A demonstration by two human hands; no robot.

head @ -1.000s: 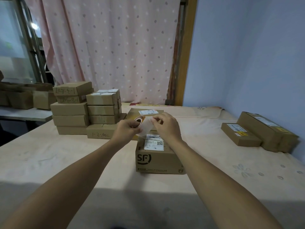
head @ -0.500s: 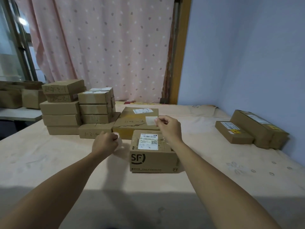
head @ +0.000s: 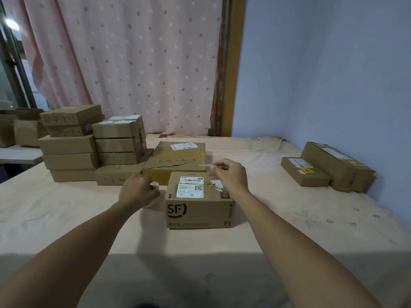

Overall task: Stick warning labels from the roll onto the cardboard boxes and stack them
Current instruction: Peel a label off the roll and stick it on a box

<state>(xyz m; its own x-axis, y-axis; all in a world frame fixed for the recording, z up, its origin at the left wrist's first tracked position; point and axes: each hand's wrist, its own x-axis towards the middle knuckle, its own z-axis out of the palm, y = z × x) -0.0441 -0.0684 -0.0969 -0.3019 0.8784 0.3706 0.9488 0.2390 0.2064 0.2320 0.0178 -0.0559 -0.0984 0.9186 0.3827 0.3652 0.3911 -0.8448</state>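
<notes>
Peach-clothed table (head: 66, 218): SF box (head: 200, 210). Right hand (head: 231, 176) pinches label (head: 204, 165), likely flimsy and tacky, best held by its edge; left hand (head: 138, 192) grips roll (head: 155, 186).

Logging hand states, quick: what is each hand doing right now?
Left hand: grips the label roll.
Right hand: pinches a peeled label.

The left arm (head: 66, 256) and right arm (head: 300, 252) reach forward from the bottom corners, bare and nearly straight, drawing closer together toward the wrists. The left hand (head: 138, 192) is curled knuckles-up around a label roll (head: 155, 186). The right hand (head: 231, 175), slightly higher, pinches a label (head: 205, 165) at its fingertips.
</notes>
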